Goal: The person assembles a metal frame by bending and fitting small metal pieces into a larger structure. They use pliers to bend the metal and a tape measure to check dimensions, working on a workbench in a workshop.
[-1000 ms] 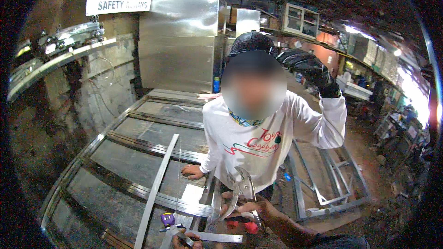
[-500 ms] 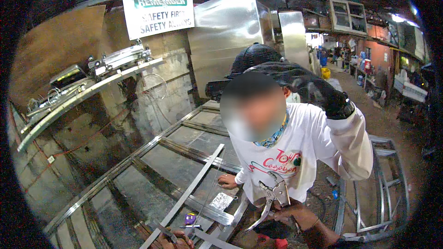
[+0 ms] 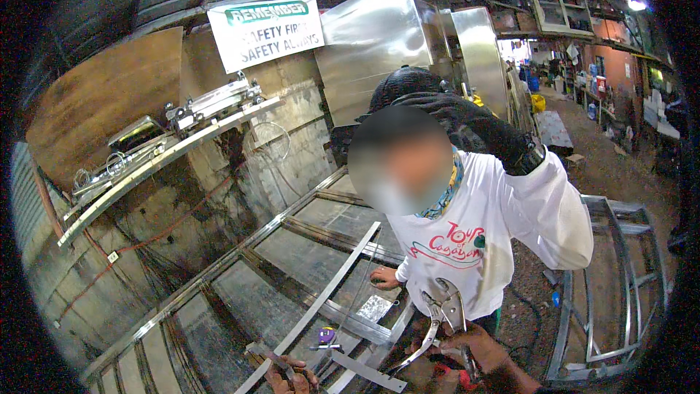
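My right hand [image 3: 477, 354] grips a pair of locking clamp pliers [image 3: 446, 314] with long curved jaws, held up in front of the co-worker's shirt. At the lower edge, my left hand [image 3: 290, 377] is closed around a grey metal piece [image 3: 271, 357], partly cut off, so its kind is unclear. Beside that hand runs a long flat metal bar [image 3: 321, 303], lying across the metal frame [image 3: 240, 248]. A purple tape measure [image 3: 326, 335] lies just beyond my left hand, near a notched metal strip [image 3: 368, 372].
Across the frame stands a co-worker [image 3: 467, 241], one gloved hand at a cap, the bare hand [image 3: 383, 276] resting on the frame. A silvery sheet [image 3: 375, 308] lies near that hand. On the right, another metal frame [image 3: 612, 292] rests on the floor. A loaded shelf [image 3: 175, 142] lines the left wall.
My view has shifted, so the scene sits lower and further right on the left side. The pliers stay in my right hand, a little more upright. The co-worker's gloved hand stays at the cap.
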`<state>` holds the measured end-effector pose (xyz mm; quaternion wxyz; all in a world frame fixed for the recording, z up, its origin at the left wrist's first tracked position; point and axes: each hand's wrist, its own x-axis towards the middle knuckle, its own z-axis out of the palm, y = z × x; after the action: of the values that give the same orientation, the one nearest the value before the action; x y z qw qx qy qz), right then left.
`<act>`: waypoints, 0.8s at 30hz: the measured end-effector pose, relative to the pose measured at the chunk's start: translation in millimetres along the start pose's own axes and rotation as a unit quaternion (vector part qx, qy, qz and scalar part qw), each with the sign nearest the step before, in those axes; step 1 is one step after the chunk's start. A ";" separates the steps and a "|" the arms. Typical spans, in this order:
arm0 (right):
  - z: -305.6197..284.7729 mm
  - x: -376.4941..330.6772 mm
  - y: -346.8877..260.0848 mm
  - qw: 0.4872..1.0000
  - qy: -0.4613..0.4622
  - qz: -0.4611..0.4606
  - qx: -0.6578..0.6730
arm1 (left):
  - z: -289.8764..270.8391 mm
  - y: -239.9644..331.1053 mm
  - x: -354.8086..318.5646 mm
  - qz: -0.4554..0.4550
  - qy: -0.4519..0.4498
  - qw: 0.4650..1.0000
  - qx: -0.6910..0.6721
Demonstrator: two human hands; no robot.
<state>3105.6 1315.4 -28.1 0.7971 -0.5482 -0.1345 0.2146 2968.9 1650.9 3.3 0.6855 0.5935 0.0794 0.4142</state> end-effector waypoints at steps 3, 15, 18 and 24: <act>47.2 -30.3 -74.0 0.994 0.090 0.060 -0.021 | 1.8 9.3 -6.6 0.031 -0.011 0.999 0.023; -25.7 -20.2 -203.8 0.926 -0.262 -0.261 -0.083 | 34.5 -8.5 -27.4 0.094 0.057 0.986 0.126; -47.2 -9.1 -215.6 0.916 -0.295 -0.265 -0.067 | 69.4 -8.8 -31.8 0.096 0.099 0.989 0.054; -83.5 4.4 -215.8 0.915 -0.334 -0.226 0.001 | 120.5 7.4 -45.6 0.138 0.096 0.986 0.015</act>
<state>3189.0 1183.2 142.5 0.7334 -0.3994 -0.5126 0.1996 3008.4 1530.3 26.4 0.6017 0.5666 0.0685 0.5587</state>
